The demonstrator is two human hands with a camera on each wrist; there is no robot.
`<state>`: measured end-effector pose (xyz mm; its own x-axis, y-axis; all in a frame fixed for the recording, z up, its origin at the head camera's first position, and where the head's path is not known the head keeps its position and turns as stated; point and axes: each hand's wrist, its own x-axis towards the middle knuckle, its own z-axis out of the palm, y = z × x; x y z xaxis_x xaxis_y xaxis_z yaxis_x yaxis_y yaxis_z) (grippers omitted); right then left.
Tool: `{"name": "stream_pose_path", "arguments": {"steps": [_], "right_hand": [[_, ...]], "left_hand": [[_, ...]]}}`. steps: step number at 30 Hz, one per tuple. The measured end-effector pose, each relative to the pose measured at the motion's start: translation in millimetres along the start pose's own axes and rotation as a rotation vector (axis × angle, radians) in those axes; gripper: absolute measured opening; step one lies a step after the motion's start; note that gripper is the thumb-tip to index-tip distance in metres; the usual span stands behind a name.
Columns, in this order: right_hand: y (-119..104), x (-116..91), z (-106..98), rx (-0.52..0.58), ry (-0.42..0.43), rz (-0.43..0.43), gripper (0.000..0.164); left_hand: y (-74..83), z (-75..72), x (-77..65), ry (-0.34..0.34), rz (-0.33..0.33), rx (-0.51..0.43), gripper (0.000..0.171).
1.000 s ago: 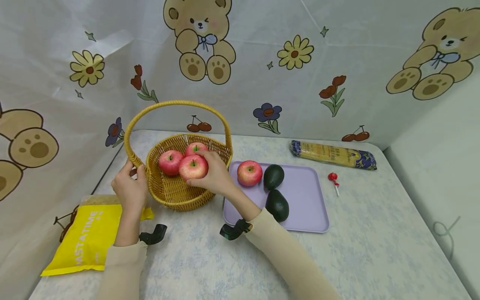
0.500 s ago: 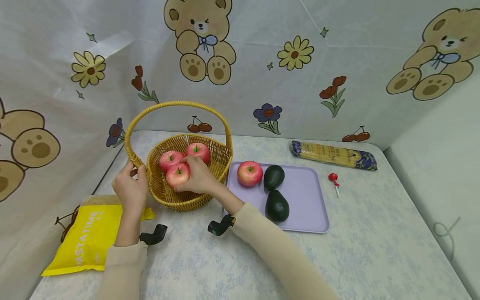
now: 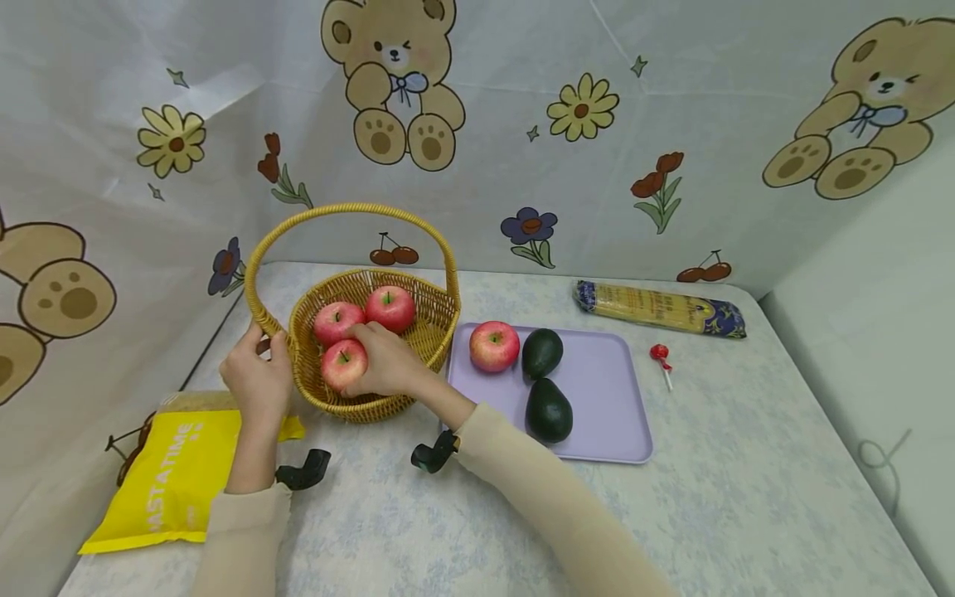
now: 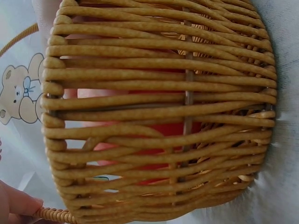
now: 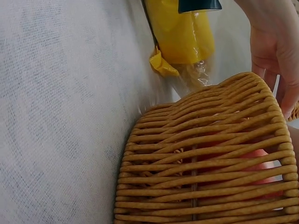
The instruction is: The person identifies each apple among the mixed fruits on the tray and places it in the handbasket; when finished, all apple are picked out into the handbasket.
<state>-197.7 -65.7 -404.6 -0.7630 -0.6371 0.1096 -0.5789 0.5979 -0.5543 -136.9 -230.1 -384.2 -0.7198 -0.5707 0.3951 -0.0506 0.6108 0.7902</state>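
Observation:
My left hand [image 3: 259, 377] pinches the lower left end of the wicker basket's arched handle [image 3: 346, 209]. In the head view my right hand [image 3: 388, 361] is inside the basket [image 3: 376, 410], its fingers round a red apple [image 3: 344, 365] low near the front left wall. Two other apples lie behind it: one apple [image 3: 339, 322] at the left and another apple [image 3: 390, 308] at the back. Through the weave in the left wrist view, red apple skin and parts of fingers show behind the basket wall [image 4: 140, 112]. The held apple's underside is hidden.
Right of the basket, a lilac tray [image 3: 608, 398] holds an apple [image 3: 494, 347] and two avocados [image 3: 548, 410]. Beyond it lie a long noodle packet [image 3: 660, 309] and a red lollipop [image 3: 660, 352]. A yellow pasta bag [image 3: 175, 477] lies beside my left forearm.
My right hand has carried the apple left and toward the front, lower in the basket. The back apple is now uncovered. My left hand stays on the handle.

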Motion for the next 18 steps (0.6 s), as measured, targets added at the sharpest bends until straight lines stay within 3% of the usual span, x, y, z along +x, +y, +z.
{"name": "stream_pose_path", "arguments": {"steps": [8,18], "right_hand": [[-1.3,1.2,1.2,-0.005,-0.011,0.013,0.073],[-2.3,2.3,4.5,-0.05,-0.062,0.011,0.078]], "left_hand": [[-1.6,1.1,0.6,0.008,0.012,0.006,0.021],[0.0,1.4,-0.3,-0.015,-0.031,0.015,0.026]]}}
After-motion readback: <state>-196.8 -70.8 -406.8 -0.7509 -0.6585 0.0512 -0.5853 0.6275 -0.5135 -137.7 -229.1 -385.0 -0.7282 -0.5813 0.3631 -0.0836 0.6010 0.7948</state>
